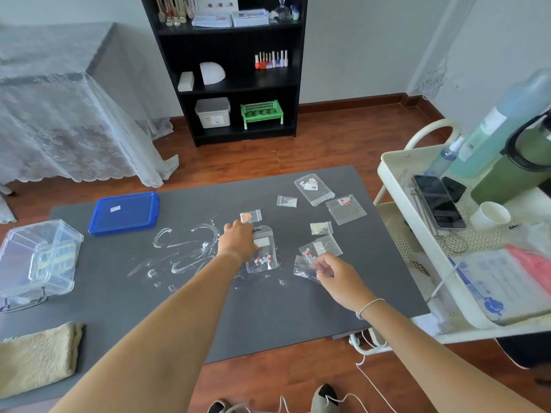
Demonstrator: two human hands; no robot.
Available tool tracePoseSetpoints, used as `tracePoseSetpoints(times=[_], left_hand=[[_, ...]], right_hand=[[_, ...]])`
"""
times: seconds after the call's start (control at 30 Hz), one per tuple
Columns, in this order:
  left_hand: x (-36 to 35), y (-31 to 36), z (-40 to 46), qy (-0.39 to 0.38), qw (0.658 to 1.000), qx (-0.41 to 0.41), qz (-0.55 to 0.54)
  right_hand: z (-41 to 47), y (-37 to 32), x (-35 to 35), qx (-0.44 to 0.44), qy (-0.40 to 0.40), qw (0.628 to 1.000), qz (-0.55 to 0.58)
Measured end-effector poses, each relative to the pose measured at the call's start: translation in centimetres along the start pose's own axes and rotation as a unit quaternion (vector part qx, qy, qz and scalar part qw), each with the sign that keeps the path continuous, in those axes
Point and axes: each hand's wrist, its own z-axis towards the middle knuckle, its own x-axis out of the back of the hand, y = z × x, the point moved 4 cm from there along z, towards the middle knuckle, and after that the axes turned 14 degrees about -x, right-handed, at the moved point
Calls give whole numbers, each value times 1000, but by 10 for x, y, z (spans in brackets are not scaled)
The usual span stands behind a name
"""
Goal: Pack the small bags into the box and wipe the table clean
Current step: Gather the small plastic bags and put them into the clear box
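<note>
Several small clear bags of beads lie on the right half of the grey table (268, 317). My left hand (238, 241) rests on the top of a long zip bag (264, 257), fingers curled toward a small orange-bead bag (250, 216). My right hand (334, 271) pinches a clear bag with white beads (302, 268), which overlaps another bag (320, 248). More bags sit farther back (313, 189) and right (345, 208). The clear plastic box (38, 263) stands open at the left edge, its blue lid (125, 213) beside it. White smears (185, 248) mark the table's middle.
A beige folded cloth (38, 359) lies at the near left corner. A white cart (447, 263) with a phone, cup and bottles stands right of the table. A black shelf (232, 70) is behind, and a lace-covered table at far left. Cables trail on the floor.
</note>
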Motion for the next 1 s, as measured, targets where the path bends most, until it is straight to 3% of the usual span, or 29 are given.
tracePoseSetpoints(times=[0.43,0.6,0.8,1.0], left_hand=[[-6,-3,3,18,1000,-1,-26],[-7,-3,-2,73,997,-10,-23],[16,-9,-16,151,960,18,-235],[82,-60,-54,196,910,50,-362]], right_hand=[[0,9,2,-16,-6,999,42],[-1,8,4,-10,-3,999,38],[0,-15,7,-1,-23,998,52],[5,-90,-7,62,-16,995,74]])
